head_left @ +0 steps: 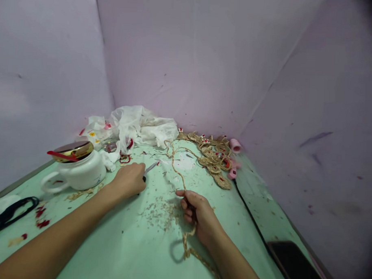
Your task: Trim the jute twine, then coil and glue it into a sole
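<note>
The left arm stretches forward, the left hand [130, 179] fisted around black-handled scissors [151, 167], blades pointing away. The right hand [199, 215], fingers curled, grips a braided straw-coloured cord [179, 172] that trails below it and runs up the green tabletop [130, 243] toward a white plastic bag [143, 126].

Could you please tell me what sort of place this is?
Probably a small craft workspace: a green-covered table bears coiled fibre pieces and a braided cord.
</note>
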Tool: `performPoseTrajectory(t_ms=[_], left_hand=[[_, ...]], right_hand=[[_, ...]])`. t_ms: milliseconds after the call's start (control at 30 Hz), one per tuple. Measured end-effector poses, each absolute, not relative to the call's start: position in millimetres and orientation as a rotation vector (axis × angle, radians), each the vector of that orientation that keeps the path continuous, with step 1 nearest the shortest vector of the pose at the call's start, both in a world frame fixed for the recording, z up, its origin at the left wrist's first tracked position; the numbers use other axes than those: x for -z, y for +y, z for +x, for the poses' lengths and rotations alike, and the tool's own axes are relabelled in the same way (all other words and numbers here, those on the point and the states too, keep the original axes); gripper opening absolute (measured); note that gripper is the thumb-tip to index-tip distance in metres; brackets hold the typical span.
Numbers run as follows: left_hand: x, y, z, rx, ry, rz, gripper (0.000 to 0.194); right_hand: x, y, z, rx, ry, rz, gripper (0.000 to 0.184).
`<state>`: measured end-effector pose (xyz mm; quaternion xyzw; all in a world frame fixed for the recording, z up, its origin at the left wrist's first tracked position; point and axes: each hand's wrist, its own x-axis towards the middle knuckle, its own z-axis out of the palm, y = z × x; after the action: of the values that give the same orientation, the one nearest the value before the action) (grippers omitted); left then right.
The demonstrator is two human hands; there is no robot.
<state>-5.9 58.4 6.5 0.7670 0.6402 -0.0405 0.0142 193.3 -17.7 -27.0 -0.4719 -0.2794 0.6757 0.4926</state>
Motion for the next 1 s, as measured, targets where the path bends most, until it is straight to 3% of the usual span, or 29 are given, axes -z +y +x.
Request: performPoseTrajectory(t_ms=[267, 400, 567, 700, 900, 1000], left_hand=[[-9, 54, -12, 0.048, 2.026, 2.316, 0.032], [-12, 52, -24, -0.056, 2.038, 2.225, 0.033], [-17, 50, -26, -0.700, 1.627, 1.639, 0.021], [-19, 46, -22, -1.036, 1.124, 1.129, 0.029], [-18, 34, -13, -0.839, 0.848, 0.873, 0.041], [-15, 28, -8, -0.762, 0.873, 0.983, 0.038]], right_hand=[[29, -16, 195, -1.732, -0.556, -1.048, 0.028], [27, -15, 197, -1.727, -0.520, -1.025, 0.021], [26, -16, 197, -1.710, -0.510, -1.028, 0.017], [23, -17, 196, -1.649, -0.520, -1.075, 0.016], [17, -18, 195, -1.597, -0.499, -1.087, 0.023], [17, -17, 196, -1.574, -0.493, -1.067, 0.025]])
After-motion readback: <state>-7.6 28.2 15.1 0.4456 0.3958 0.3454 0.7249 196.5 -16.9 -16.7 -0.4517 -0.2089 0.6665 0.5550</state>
